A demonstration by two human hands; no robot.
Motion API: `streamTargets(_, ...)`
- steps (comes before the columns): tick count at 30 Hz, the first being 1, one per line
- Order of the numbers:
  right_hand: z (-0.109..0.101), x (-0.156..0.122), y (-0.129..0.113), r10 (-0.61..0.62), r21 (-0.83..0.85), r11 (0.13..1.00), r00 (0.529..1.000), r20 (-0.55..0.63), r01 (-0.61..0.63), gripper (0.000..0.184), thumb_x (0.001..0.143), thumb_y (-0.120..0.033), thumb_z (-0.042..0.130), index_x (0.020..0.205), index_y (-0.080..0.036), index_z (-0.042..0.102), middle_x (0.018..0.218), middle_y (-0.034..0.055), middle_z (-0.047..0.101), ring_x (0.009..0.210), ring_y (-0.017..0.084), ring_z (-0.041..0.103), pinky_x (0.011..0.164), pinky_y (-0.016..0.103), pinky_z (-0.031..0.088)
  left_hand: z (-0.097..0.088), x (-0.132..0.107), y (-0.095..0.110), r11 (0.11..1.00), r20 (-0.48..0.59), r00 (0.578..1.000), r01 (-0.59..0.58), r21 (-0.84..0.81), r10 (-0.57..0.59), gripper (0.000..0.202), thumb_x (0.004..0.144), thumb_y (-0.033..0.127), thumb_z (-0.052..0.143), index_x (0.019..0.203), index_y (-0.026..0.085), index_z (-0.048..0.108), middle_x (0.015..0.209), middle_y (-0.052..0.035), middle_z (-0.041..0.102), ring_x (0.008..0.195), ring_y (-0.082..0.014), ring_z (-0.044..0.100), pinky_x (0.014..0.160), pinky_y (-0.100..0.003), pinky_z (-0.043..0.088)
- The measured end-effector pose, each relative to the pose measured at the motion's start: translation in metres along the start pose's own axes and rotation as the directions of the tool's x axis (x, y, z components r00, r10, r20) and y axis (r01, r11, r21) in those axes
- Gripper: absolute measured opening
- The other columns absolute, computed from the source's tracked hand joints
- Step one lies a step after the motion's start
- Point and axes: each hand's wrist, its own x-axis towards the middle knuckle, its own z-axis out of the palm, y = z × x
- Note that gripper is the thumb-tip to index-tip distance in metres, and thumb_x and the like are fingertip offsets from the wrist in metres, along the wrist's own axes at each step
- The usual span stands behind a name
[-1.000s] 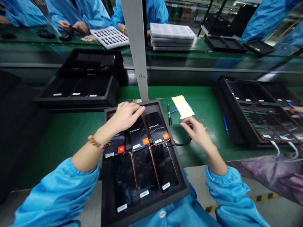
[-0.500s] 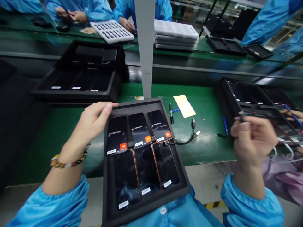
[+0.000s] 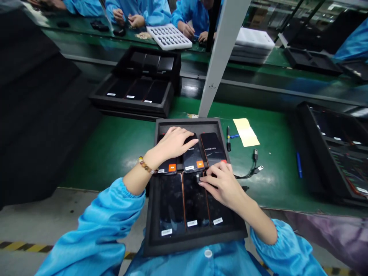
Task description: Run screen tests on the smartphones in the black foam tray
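Note:
A black foam tray [image 3: 188, 124] lies in front of me on the green bench and holds two rows of dark phones. My left hand [image 3: 172, 143] lies flat with fingers stretched over the upper left and upper middle phone [image 3: 193, 159], whose screens show orange buttons. My right hand [image 3: 222, 184] rests over the lower right phones. Its fingertips pinch a small black cable plug [image 3: 198, 177] at the bottom edge of the upper middle phone. The black cable [image 3: 247, 175] runs right to a short adapter [image 3: 255, 155] on the bench. The upper right phone [image 3: 212, 147] is lit.
A slanted white post [image 3: 221, 57] rises behind the tray. A yellow note [image 3: 245, 132], a black pen [image 3: 228, 138] and a blue pen [image 3: 298, 165] lie to the right. Stacked black trays of phones [image 3: 138, 90] stand at the left, more trays [image 3: 330, 145] at the right. People in blue coats work at the far belt.
My left hand moved from the tray's left corner onto the upper phones. My right hand came down from the right to the tray with a plug. The view swung left.

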Motion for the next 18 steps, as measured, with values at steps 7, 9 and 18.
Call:
streamTargets(7,0.011,0.007,0.003,0.024,-0.038,0.999,0.999,-0.046,-0.026,0.010,0.102,-0.037,0.075,0.102,-0.030,0.082,0.097,0.0062,0.068,0.098,0.025,0.051,0.085,0.046,0.035,0.003,0.004,-0.008,0.996,0.009,1.000,0.015,-0.088,-0.014,0.052,0.112,0.059,0.041,0.140,0.024,0.069,0.130,-0.0083,0.078,0.126,-0.0281,0.068,0.120,-0.048,0.036)
streamTargets(9,0.013,0.008,0.003,0.035,-0.039,0.999,0.998,-0.060,-0.037,0.010,0.102,-0.037,0.076,0.102,-0.030,0.082,0.097,0.0064,0.067,0.099,0.026,0.051,0.085,0.046,0.035,0.003,0.003,-0.010,0.997,-0.008,1.000,0.022,-0.071,-0.023,0.053,0.112,0.059,0.040,0.140,0.024,0.069,0.134,-0.0091,0.076,0.130,-0.0293,0.067,0.121,-0.049,0.035)
streamTargets(18,0.015,0.007,0.003,0.054,-0.010,0.998,0.997,-0.055,-0.055,0.009,0.101,-0.037,0.077,0.104,-0.031,0.083,0.097,0.0063,0.065,0.100,0.026,0.050,0.084,0.045,0.034,0.005,0.011,-0.021,0.996,0.029,0.997,0.072,-0.047,-0.071,0.055,0.113,0.059,0.039,0.141,0.022,0.067,0.141,-0.0116,0.074,0.135,-0.0312,0.064,0.122,-0.051,0.036)
